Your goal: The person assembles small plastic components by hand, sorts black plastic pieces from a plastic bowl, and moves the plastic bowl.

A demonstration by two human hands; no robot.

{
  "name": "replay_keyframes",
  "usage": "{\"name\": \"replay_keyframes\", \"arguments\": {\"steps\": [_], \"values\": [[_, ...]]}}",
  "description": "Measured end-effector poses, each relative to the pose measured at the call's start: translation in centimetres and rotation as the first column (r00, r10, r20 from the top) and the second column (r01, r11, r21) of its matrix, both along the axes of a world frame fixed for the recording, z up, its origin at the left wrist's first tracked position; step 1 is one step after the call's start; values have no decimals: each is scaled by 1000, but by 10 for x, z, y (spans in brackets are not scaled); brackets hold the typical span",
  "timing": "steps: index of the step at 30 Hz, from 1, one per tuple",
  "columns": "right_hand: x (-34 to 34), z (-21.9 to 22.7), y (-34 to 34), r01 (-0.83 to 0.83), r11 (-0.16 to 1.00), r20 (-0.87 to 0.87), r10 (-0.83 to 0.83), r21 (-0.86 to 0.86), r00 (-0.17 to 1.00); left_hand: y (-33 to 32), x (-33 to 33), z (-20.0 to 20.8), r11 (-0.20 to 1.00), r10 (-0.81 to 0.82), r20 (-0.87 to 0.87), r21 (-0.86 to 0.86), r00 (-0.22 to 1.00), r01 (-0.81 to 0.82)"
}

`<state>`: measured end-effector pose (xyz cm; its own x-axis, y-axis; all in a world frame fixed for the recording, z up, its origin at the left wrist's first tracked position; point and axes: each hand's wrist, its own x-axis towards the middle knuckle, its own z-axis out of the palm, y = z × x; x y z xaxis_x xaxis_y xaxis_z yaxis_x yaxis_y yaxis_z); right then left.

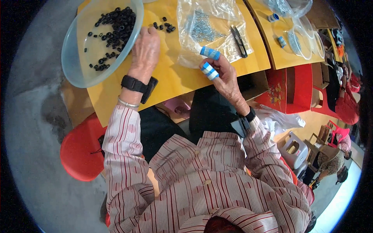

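My left hand (147,48) is closed beside the right rim of a translucent pale-blue basin (74,73), its curled fingers hiding whatever they may hold. Many small black plastic pieces (120,31) lie in this tilted-looking basin. A few more black pieces (168,27) are on the table just past my left fingers. Blue and white tape wraps the thumb and index finger of my right hand (227,79). Those two fingertips are apart, with nothing visible between them. Beyond them, a clear plastic bag (186,52) carries a pile of small silvery metal pins (204,27). Black thread snips (239,42) rest on its right side.
The yellow table (171,83) ends close to my lap. Another table (283,58) on the right bears a clear round container (299,42) and blue tape rolls (281,41). Red stool (81,151), red box (297,87) and grey stool (294,149) stand around; other people sit far right.
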<state>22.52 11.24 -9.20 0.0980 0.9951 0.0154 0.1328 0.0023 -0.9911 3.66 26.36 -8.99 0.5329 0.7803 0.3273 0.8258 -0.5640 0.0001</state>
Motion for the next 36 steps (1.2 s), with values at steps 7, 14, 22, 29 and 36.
{"name": "replay_keyframes", "arguments": {"steps": [7, 14, 22, 29, 36], "values": [[8, 11, -3, 46, 999, 20, -47, 17, 999, -7, -4, 2, 997, -21, 74, -78, 997, 26], [54, 13, 11, 188, 964, 313, -240, 188, 919, -44, -10, 7, 966, -12, 366, -237, 931, 105], [60, 19, 30, 155, 965, 568, -250, 211, 784, -101, -4, -2, 859, 211, 721, -459, 660, 227], [55, 6, 39, -14, 979, 777, -153, 204, 610, -108, -5, -21, 831, 356, 832, -490, 426, 262], [46, 13, 46, -170, 951, 774, -100, 260, 625, -111, -5, -23, 764, 433, 808, -564, 400, 313]]}}
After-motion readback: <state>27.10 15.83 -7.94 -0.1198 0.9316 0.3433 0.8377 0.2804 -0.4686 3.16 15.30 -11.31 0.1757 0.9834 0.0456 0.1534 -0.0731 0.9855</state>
